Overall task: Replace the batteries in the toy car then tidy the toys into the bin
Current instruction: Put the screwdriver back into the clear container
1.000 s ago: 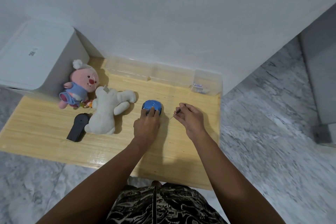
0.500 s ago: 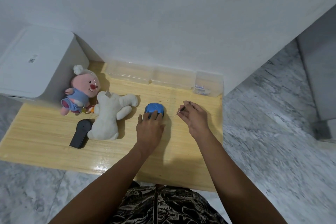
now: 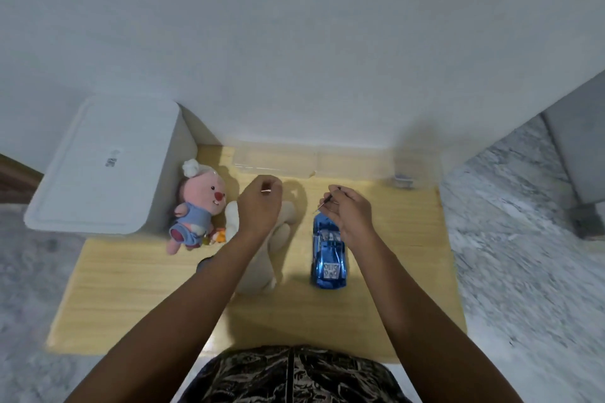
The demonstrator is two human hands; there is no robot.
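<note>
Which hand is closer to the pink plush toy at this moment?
The left hand. It hovers just to the right of the pink plush toy, above the white plush. The right hand, pinching a thin tool, is farther right, over the blue toy car.

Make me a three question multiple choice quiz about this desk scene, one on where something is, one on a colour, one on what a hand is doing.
1. Where does the pink plush lie?
A. beside the white bin
B. on the toy car
C. on the floor

2. What colour is the toy car?
A. red
B. blue
C. green

3. What is the right hand doing?
A. resting flat on the table
B. gripping the plush
C. pinching a thin tool

Answers:
1 A, it lies against the bin's side.
2 B, its body is shiny blue.
3 C, a slim tool shows between its fingertips.
</note>
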